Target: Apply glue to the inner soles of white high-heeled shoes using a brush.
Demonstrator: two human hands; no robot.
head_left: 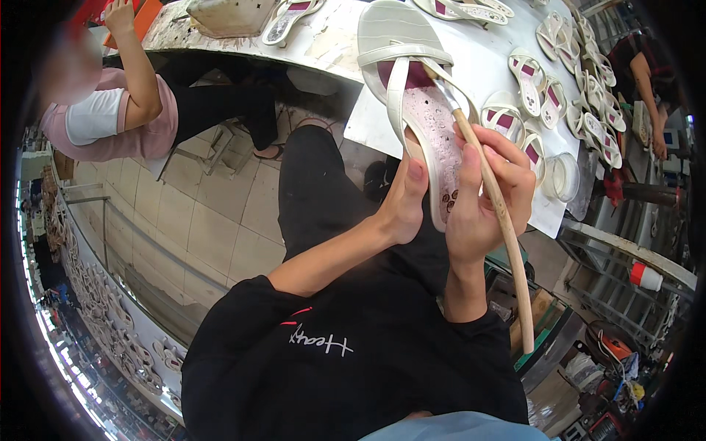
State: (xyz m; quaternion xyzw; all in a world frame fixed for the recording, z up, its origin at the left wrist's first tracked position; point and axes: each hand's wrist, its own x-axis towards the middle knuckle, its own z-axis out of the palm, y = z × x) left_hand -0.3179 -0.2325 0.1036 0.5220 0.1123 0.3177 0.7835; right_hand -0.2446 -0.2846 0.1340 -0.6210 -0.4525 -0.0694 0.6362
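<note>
In front of me is a white strappy sandal (437, 147), held tilted with its toe pointing away. My left hand (403, 202) grips its side near the heel, thumb up along the edge; the fingers are mostly hidden behind it. My right hand (489, 195) closes round a long wooden-handled brush (509, 239). The brush tip reaches under the straps, at the dark purple part of the insole near the toe. Small dark marks show on the pale insole and at its heel.
Several similar sandals (526, 81) lie on the white table (482, 51). A clear round tub (561, 177) stands at its near right edge. One person (110, 110) sits at the left, another (647, 81) is at the far right. Below right is a metal rack (625, 253).
</note>
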